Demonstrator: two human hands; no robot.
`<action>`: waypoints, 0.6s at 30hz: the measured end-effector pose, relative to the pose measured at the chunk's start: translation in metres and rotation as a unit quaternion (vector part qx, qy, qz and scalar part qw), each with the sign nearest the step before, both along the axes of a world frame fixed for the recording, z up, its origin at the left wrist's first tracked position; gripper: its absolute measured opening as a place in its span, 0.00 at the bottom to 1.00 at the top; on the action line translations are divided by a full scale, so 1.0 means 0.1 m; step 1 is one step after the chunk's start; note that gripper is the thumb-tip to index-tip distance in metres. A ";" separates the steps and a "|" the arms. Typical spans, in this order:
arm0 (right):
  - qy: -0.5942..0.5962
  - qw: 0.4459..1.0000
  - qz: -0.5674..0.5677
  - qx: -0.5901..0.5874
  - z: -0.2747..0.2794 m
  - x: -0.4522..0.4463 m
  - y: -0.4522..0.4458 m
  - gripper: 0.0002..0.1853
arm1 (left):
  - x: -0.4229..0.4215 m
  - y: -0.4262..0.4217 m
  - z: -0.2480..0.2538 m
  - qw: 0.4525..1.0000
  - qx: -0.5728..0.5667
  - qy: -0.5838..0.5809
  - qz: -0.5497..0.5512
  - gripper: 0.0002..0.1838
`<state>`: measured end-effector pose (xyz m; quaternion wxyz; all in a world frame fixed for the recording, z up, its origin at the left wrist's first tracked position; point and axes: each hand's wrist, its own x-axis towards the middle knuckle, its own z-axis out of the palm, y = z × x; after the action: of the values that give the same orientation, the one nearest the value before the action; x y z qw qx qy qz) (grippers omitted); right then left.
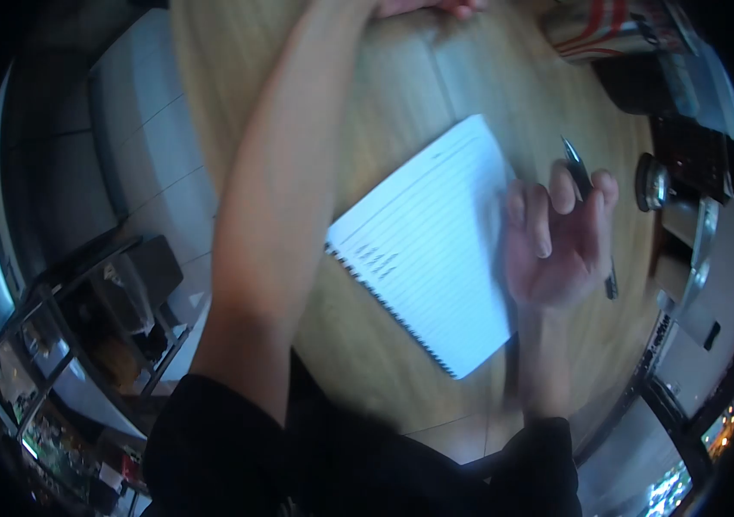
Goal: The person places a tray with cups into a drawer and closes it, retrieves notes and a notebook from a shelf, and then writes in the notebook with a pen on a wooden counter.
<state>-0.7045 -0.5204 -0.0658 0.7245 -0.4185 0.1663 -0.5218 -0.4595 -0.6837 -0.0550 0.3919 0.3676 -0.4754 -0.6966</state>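
Note:
A spiral notebook lies open at a slant on the wooden table, its lined page carrying a few short rows of handwriting near the spiral edge. Just right of it, my right hand is turned palm up with curled fingers. It holds a dark pen whose pointed end faces away from me; the fingers cover the pen's middle. My left forearm reaches across the table, left of the notebook. Only part of my left hand shows at the top edge, cut off and blurred, so its grip is unclear.
The round wooden table fills the middle. A can-like container with red stripes stands at the far right, and a small round metallic object sits near the right edge. A metal-framed rack is at the left beyond the table.

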 end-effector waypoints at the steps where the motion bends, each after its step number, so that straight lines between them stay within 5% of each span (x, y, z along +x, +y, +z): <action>1: -0.076 0.996 0.001 0.054 -0.01 0.00 -0.03 0.15 | 0.00 -0.03 -0.03 1.000 -0.001 0.006 -0.014 0.10; 6: -0.195 0.957 -0.016 0.215 0.04 -0.04 -0.10 0.09 | -0.02 -0.02 -0.01 1.000 0.009 0.019 -0.006 0.10; 18: -0.174 0.960 -0.016 0.217 0.00 -0.06 -0.10 0.13 | 0.02 -0.04 -0.04 0.999 0.028 0.038 0.001 0.10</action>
<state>-0.7100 -0.5303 -0.0657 0.8071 -0.1513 0.1536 -0.5497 -0.4575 -0.6881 -0.0593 0.4002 0.3525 -0.4403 -0.7223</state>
